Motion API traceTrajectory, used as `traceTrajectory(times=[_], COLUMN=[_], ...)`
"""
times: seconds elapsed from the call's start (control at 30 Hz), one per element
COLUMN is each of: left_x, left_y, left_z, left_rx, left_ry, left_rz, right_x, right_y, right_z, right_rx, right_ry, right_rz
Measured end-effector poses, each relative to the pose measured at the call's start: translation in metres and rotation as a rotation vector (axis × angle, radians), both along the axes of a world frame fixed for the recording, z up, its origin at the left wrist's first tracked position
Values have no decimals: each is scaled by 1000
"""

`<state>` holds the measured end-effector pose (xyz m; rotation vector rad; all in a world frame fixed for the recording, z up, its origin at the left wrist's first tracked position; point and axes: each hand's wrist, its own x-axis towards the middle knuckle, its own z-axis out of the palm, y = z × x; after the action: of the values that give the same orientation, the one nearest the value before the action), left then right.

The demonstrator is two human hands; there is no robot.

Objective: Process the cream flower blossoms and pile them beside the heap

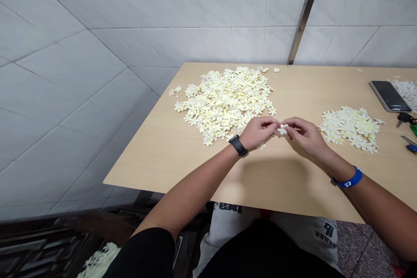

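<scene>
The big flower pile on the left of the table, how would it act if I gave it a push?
The big flower pile would probably spread and shed pieces rather than slide as one block, since the flowers look loosely heaped and a stray flower lies apart. Each looks small, so likely light. Rolling seems unlikely, given their open, star-like shapes.

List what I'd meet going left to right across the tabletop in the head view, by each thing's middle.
Large flower pile, left hand, single flower at the fingertips, right hand, smaller flower pile, phone, black-headed key.
</scene>
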<state>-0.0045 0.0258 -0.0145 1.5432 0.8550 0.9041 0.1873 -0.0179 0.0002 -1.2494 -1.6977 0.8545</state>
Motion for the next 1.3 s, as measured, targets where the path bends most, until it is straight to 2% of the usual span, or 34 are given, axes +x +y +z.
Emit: traceTrajectory(times=[0.1, 0.2, 0.37, 0.57, 0.77, 0.9, 1.0, 1.13, 1.3], left_x=[1, 3, 7, 6, 7, 8, 9, 12, 13], left_y=[0, -2, -8, -9, -7, -10, -11, -11, -12], left_z=[-1, -1, 1, 1, -4, -2, -1, -5, -9], left_rx=[-88, -143, 23, 109, 62, 69, 14, -90, -75], left_ry=[-81, -144, -19, 15, -55, -18, -46, -137, -225], left_rz=[-48, -33, 30, 27, -23, 28, 33, 38, 6], right_x=[1, 1, -1, -6, -6, -6, -7, -10, -8], right_y=[-1, -1, -1, -4, -2, -4, -5, -5, 0], right_z=[-2, -6, -7, -2, -2, -2, -2, -4, -6], right_rx=[44, 55, 74, -16, -39, 8, 24, -39, -145], right_ry=[-58, -69, -83, 97, 163, 113, 109, 172, 332], right_rz=[-14, -51, -61, -28, -75, -82, -97, -120, -133])
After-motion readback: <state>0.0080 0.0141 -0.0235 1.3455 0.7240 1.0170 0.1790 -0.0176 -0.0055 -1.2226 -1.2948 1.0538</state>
